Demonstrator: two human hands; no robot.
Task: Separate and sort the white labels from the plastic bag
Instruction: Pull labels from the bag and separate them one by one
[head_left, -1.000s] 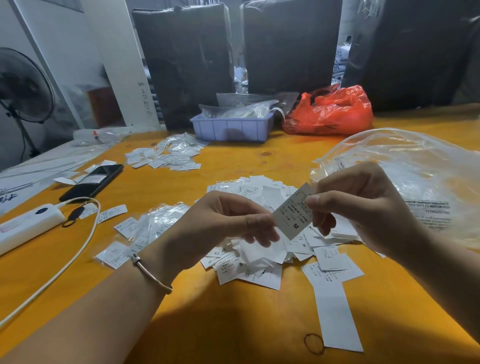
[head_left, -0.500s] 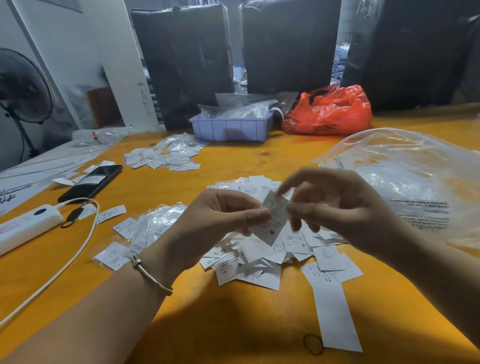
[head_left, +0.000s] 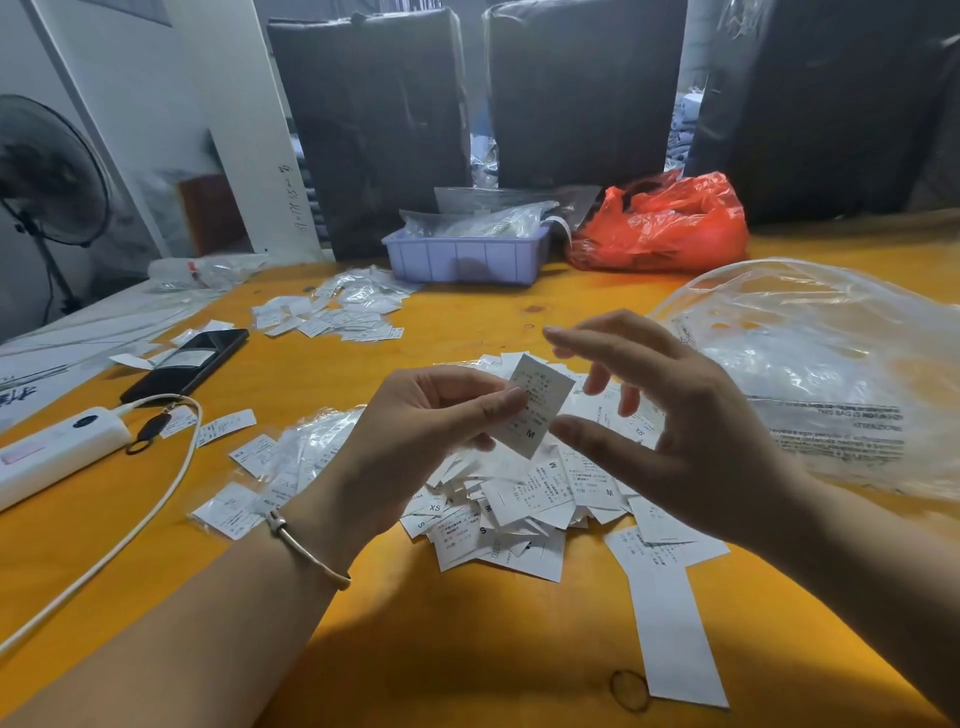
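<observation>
One M label (head_left: 535, 404) pinched in left hand (head_left: 415, 441), right hand (head_left: 675, 431) fingers spread at 3 o'clock; sorting step, next likely drop onto the matching pile (head_left: 524, 499).

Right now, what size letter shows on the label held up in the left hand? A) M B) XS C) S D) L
A: the label, pinched by the left hand, shows a bold M near its lower edge; the right hand is open beside it, not touching.

Dim, soft light; wide-angle bending at blurry edges.
</observation>
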